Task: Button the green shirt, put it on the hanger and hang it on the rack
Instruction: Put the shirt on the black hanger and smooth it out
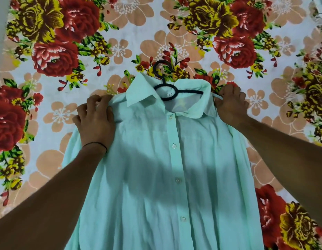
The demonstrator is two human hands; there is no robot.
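Note:
A pale green shirt (156, 168) lies face up on the flowered bed sheet, its front buttoned down the placket. A black hanger (165, 87) sits inside the collar, its hook sticking out above the neck opening. My left hand (95, 120) grips the shirt's left shoulder with curled fingers. At the other shoulder, beside the collar, my right hand (230, 103) pinches the fabric. The hanger's arms are hidden under the cloth.
The flowered sheet (66, 51) with red and yellow roses covers the whole surface around the shirt. A pale wall or edge shows along the far left. No rack is in view.

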